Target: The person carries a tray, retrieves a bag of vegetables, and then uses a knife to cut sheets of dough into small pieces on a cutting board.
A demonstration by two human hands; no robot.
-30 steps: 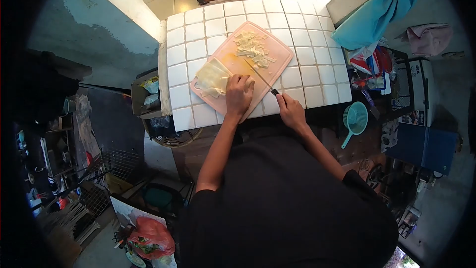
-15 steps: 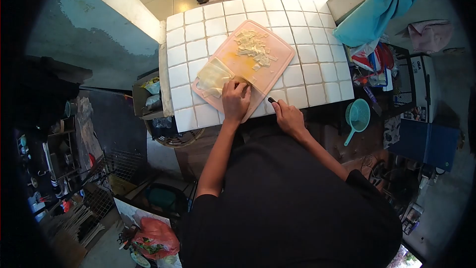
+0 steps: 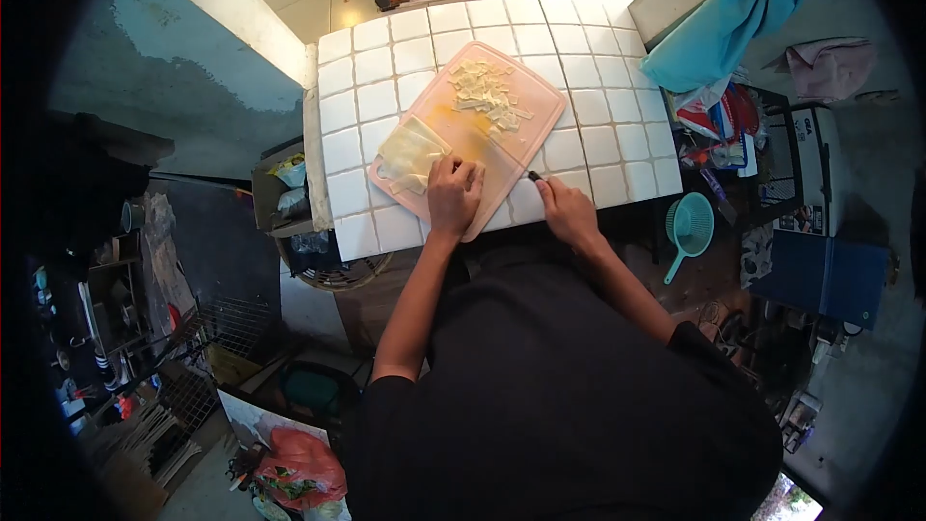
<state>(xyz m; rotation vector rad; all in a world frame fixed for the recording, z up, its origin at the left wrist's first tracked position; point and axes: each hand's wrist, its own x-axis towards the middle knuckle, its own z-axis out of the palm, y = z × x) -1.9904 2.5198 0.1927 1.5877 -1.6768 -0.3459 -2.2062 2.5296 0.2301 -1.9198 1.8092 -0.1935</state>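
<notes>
A pink cutting board [image 3: 535, 106] lies slantwise on the white tiled counter. Thin pale yellow sheets [image 3: 407, 147] are stacked on its near left part, and a loose heap of small cut pieces [image 3: 485, 96] covers the far part. My left hand [image 3: 455, 198] rests with bent fingers on the near right edge of the sheets, holding them against the board. In my right hand [image 3: 571, 210] is a knife [image 3: 534, 176], gripped by its black handle at the board's right edge. Its blade points up and left over the board, close to my left fingertips.
The white tiled counter [image 3: 352, 150] carries the board. A turquoise strainer [image 3: 691, 224] hangs off its right side, below a basket of bags and packets [image 3: 719, 121]. At the left edge is a box with plastic bags [image 3: 287, 183]. A red plastic bag [image 3: 301, 468] lies behind at lower left.
My right hand has moved the knife slightly away from me, with its handle now farther up the board's right edge. My left hand stays on the sheets. The whole view has shifted a little.
</notes>
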